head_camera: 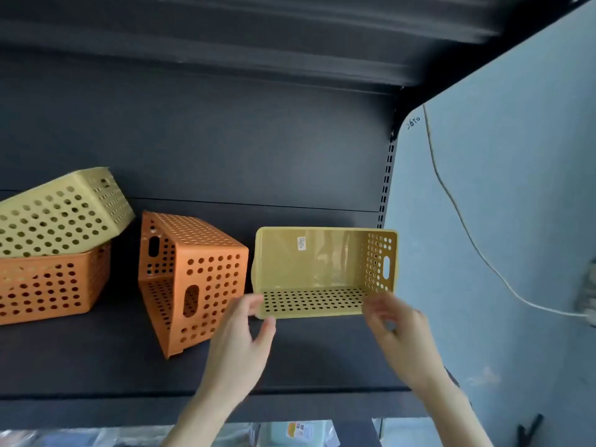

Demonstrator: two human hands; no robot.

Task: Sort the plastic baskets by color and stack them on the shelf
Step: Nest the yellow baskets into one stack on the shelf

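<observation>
Lying on its side on the shelf (322, 356), the yellow basket (322, 262) has the left hand (240, 340) loosely spread at its rim. The right hand (398, 330) is too blurry to tell its grip.

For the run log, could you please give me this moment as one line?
left hand, right hand: at rightmost yellow basket front rim | basket: on side, on shelf | grip: unclear

A: What fills the right of the frame?
B: A pale blue-grey wall (516, 188), a white cord (451, 203) sloping down it, dark scribbled writing (413, 121) near its upper corner.
A: And bottom centre?
B: Blurred wrapped packages (300, 432).
</observation>
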